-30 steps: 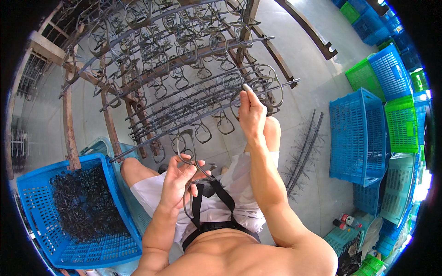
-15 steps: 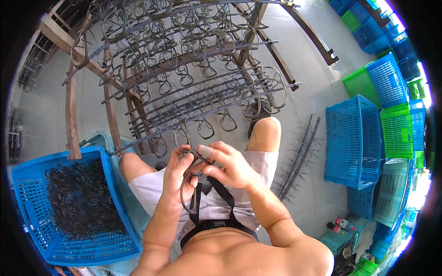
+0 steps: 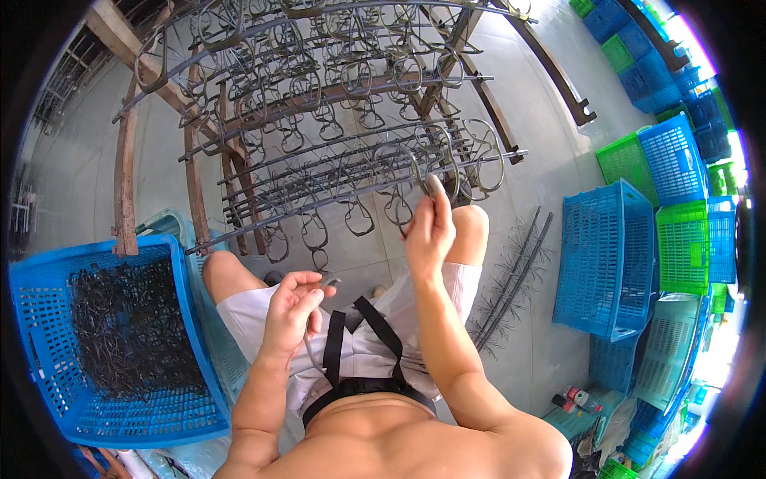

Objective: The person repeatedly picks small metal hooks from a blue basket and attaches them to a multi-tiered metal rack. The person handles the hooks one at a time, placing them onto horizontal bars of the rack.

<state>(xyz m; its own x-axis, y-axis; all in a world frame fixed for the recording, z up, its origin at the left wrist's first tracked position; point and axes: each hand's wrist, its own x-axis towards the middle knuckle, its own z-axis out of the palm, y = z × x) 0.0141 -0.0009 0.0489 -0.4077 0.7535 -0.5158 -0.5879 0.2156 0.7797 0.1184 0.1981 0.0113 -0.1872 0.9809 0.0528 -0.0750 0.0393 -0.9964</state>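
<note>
My right hand (image 3: 431, 231) is raised to the front rod (image 3: 351, 191) of a rack. Its fingers close on a dark, thin looped piece (image 3: 416, 172), held up against the rod near its right end. My left hand (image 3: 294, 313) is lower, above my lap, pinching another dark curved piece (image 3: 313, 351). That piece's bent end shows above the thumb, and its tail runs down toward my waist. Several figure-eight loops (image 3: 358, 216) hang from the front rod. What exactly these pieces are cannot be made out.
A blue basket (image 3: 187, 319) of tangled black pieces stands at my left. Spiky rods (image 3: 517, 275) lie on the floor at my right, beside stacked blue baskets (image 3: 590, 255) and green baskets (image 3: 684, 247). Wooden posts (image 3: 126, 191) support the rack.
My hands were together over a looped piece and are now apart. The right hand has moved up and forward to the rod; the left has stayed low, slightly left.
</note>
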